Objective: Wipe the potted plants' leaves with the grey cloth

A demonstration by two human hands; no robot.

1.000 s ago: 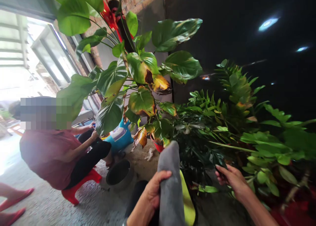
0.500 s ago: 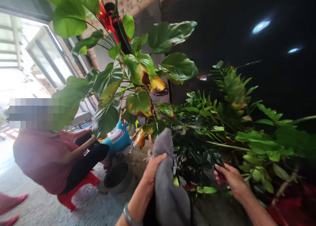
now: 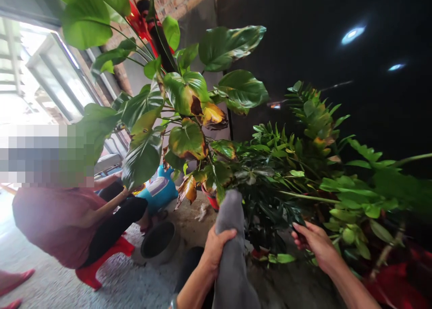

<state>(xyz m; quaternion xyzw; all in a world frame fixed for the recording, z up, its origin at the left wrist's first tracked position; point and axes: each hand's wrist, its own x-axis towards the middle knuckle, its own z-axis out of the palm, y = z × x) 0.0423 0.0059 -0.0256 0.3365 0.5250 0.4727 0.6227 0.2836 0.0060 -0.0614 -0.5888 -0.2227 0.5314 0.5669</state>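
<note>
A grey cloth [image 3: 232,259] hangs in a long fold in front of me, and my left hand [image 3: 215,249] is closed around it with the thumb across its front. My right hand [image 3: 315,242] pinches the tip of a dark green leaf [image 3: 294,215] between thumb and fingers. That leaf belongs to a low, bushy plant [image 3: 266,210] whose stems are partly hidden behind the cloth. Above the cloth stands a tall broad-leaved plant [image 3: 187,140], several of its leaves yellowed and browned at the edges.
At left a person [image 3: 57,223] sits on a red stool [image 3: 104,259]. A dark bucket [image 3: 160,241] stands on the concrete floor near a blue bag [image 3: 158,189]. A red pot [image 3: 211,198] shows under the tall plant. More leafy plants [image 3: 354,196] crowd the right, before a shiny black wall [image 3: 320,38].
My left hand and the cloth have shifted slightly right and down, and the cloth now stands straighter. My right hand stays at the same leaf. The view has turned slightly right.
</note>
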